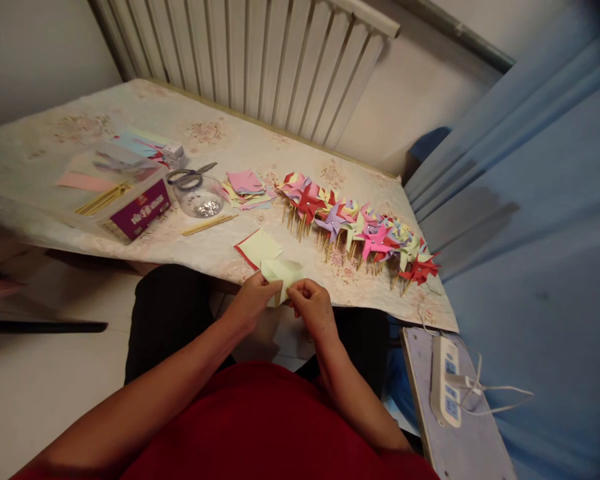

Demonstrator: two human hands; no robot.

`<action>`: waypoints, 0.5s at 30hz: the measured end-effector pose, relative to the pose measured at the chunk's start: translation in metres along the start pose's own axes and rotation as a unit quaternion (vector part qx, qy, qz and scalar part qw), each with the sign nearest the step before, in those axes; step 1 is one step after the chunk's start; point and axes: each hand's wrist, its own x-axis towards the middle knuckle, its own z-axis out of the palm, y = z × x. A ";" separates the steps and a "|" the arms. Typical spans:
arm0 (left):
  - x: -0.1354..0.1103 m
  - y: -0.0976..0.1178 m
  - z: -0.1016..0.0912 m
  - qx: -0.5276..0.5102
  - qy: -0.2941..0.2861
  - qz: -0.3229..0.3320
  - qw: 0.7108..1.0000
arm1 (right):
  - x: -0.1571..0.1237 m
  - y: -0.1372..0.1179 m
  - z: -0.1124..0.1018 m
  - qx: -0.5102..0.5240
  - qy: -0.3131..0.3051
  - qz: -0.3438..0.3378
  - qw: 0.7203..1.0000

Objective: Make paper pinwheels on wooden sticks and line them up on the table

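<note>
A pale yellow-green paper piece [283,272], partly folded, is held between my two hands at the table's front edge. My left hand [257,297] pinches its left side with the thumb on top. On its right side the fingers of my right hand [310,303] are closed on the lower corner. Just beyond lie a pale green paper square [261,247] and a red paper square [246,248] partly under it. Paper pinwheels [375,240] on thin sticks lie in a long, colourful row to the right. The fingertips behind the paper are hidden.
Stacked paper squares [247,183] lie mid-table. Left of them are a clear bowl [200,198] of small shiny pins, scissors [187,176], loose wooden sticks [209,225] and a purple-labelled plastic box [140,208] holding sticks. A power strip [446,381] rests on a bench at right.
</note>
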 end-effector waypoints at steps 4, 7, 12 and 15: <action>0.000 0.000 0.001 -0.002 0.005 -0.010 1.000 | 0.001 -0.001 0.002 -0.006 0.019 0.007 1.000; 0.000 0.000 0.002 0.002 0.007 -0.017 1.000 | 0.002 0.000 0.002 -0.008 0.032 0.009 0.999; -0.001 0.001 0.002 0.000 0.011 -0.023 1.000 | 0.004 0.002 0.004 -0.018 0.048 0.016 0.999; -0.001 0.001 0.002 0.003 0.014 -0.026 1.000 | 0.004 0.003 0.005 -0.018 0.050 0.018 0.998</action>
